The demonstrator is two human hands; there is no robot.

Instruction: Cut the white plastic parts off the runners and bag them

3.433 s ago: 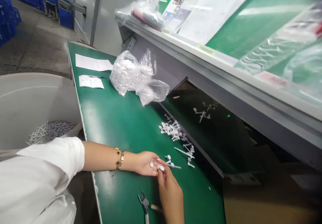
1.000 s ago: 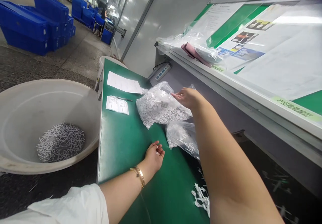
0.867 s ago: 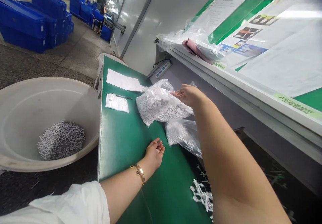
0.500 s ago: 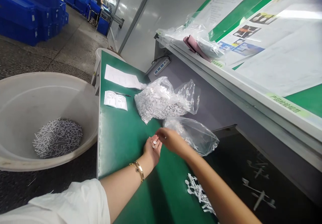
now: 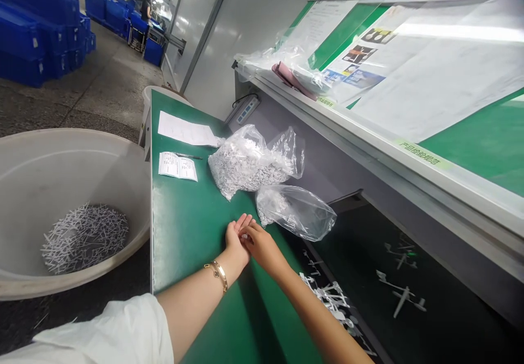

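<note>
Head view: left hand (image 5: 235,238) lies half-open, palm up; right hand's (image 5: 262,246) bunched fingertips touch it

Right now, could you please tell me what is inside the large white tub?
The white tub holds a heap of white plastic runners; its bottom beneath them is hidden.

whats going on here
A person at a green-topped workbench has their left hand palm up, with their right hand resting against it; anything between them is too small to make out. Just beyond lie a clear plastic bag packed with small white plastic parts and a second, looser clear bag. Loose white plastic parts sit under the right forearm, and a large white tub at the left holds thin white plastic pieces.
</note>
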